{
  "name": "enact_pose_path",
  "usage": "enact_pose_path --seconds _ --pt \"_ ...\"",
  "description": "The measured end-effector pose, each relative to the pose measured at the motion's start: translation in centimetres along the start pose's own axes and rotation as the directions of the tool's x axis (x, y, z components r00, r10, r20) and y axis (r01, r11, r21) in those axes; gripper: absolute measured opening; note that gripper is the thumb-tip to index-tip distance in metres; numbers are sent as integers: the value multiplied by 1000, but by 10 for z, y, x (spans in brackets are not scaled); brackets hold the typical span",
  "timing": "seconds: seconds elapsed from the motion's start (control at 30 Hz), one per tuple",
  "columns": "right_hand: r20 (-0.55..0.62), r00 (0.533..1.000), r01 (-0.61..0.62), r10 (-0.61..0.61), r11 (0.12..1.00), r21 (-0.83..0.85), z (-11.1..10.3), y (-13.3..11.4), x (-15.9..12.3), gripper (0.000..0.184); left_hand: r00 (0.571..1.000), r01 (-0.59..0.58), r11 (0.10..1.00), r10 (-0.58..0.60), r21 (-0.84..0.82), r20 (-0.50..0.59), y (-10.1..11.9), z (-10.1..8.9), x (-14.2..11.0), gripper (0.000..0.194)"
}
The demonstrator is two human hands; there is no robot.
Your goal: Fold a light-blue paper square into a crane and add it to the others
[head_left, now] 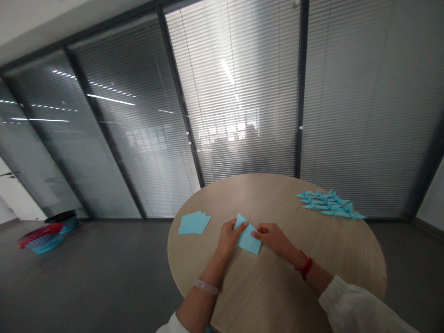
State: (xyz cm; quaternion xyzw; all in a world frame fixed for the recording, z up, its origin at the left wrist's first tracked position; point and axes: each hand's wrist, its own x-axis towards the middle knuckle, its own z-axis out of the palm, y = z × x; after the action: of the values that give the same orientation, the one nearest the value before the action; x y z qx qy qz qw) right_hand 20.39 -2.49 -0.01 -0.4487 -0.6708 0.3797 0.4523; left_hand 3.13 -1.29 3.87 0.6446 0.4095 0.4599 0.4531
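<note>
A light-blue sheet of paper (248, 241) is held between both hands, just above the round table. My left hand (230, 235) grips its left side, thumb on top and fingers behind. My right hand (271, 236) pinches the paper's right edge between thumb and curled fingers. The sheet looks folded, with one corner pointing up and away, though I cannot make out the fold exactly. Left of my hands lies a small fanned stack of blue paper (194, 223). At the table's far right sit several folded blue paper cranes (328, 203) in rows.
The round wooden table (277, 296) stands close to a glass partition with blinds (243, 92). On the floor at the far left are a red and blue basket (43, 238) and a dark-rimmed blue basket (67, 222). A white door (17, 194) stands behind them.
</note>
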Motion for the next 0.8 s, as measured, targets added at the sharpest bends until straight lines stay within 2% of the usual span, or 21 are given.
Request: enact_pose_path --seconds 0.43,0.63,0.8 --pt "18 999 -28 28 999 -25 -1 -1 -2 28 999 -26 999 25 28 26 -2 0 0 39" --pt "25 999 -39 40 999 -22 0 -3 -4 24 998 24 1000 -23 13 -57 2 -1 0 41" --pt "50 998 -28 31 998 -56 -1 -3 -4 25 993 78 995 -83 -62 -83 5 -2 1 46"
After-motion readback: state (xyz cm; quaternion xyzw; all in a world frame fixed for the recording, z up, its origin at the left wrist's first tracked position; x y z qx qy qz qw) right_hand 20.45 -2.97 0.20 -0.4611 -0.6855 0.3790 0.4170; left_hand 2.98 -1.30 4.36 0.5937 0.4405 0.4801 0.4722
